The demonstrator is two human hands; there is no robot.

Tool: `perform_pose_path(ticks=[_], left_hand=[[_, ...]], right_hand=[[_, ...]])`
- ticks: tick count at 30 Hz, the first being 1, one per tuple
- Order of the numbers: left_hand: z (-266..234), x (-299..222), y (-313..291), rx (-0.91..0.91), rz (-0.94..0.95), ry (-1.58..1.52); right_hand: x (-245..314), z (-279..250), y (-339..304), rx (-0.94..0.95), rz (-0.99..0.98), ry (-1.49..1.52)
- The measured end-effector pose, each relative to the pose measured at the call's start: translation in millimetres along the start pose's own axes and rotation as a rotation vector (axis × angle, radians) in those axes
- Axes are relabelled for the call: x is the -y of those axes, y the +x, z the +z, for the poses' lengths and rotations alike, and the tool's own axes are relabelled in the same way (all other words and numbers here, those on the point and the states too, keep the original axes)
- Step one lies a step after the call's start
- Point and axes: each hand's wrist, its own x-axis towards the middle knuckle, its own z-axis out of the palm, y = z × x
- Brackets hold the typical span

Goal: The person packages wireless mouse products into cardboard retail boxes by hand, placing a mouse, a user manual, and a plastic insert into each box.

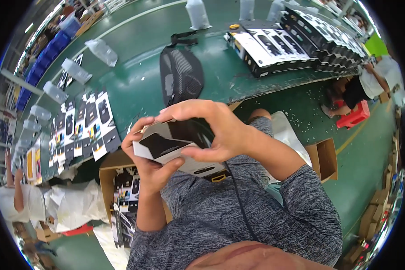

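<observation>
The long green surface [135, 85] is about midway through its work, as far as I can judge: at its right end rises a big stack of boxes [328, 40], which look made up and so probably count as done, while at its left lies a row of flat-looking printed cartons [104, 114], which seem to be what is left. Between the two, above the lap and just off the near edge, is the black-and-white box [166, 145] in hand; it looks part-formed, with a panel at the end toward the left not lying flat, so I would call its closing unfinished. The right hand [227, 130] arches over it, fingers on the far side and thumb on the near face; the left hand [149, 173] grips the left end, its thumb along the near side, so both hands are holding that one box. As for numbers, there is one surface and one stack, whose boxes overlap too much to count; two brown cardboard boxes stand near the person, the left one [104, 189] with printed cartons inside, the right one [327, 157] open. There are at least four flat cartons, one dark mesh bag [182, 74], one held box, at least eight whitish translucent packages [102, 51], and one small yellow item [234, 27] beside the stack.
</observation>
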Motion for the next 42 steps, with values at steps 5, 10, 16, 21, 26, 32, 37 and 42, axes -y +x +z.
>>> perform_pose_path(ticks=[5, 10, 16, 21, 26, 32, 37, 42], left_hand=[[0.4, -8.7, 3.0, 0.004, -0.143, -0.068], [2.0, -0.5, 8.3, 0.051, 0.034, -0.012], [8.8, -7.7, 12.0, 0.122, 0.044, 0.059], [12.4, -40.8, 31.3, 0.309, -0.24, 0.258], [21.2, -33.5, 42.5, 0.313, -0.051, 0.275], [40.7, -39.4, 33.9, -0.067, 0.202, 0.215], [38.5, -40.0, 35.6, 0.066, 0.103, 0.231], [31.4, -37.7, 19.5, -0.088, 0.117, 0.235]], right_hand=[[16.4, -13.2, 15.3, 0.163, -0.032, -0.291], [10.5, -12.3, 5.8, 0.015, -0.032, -0.201], [0.6, 12.5, -16.6, -0.19, 0.018, 0.045], [12.2, 11.5, -14.2, -0.261, 0.241, 0.274], [19.1, 10.3, -13.8, -0.352, 0.091, 0.148], [40.1, 9.8, -5.5, -0.229, -0.022, -0.076], [40.1, 17.1, -9.5, -0.323, -0.008, -0.096], [43.4, 19.2, -2.6, -0.261, -0.153, -0.052]])
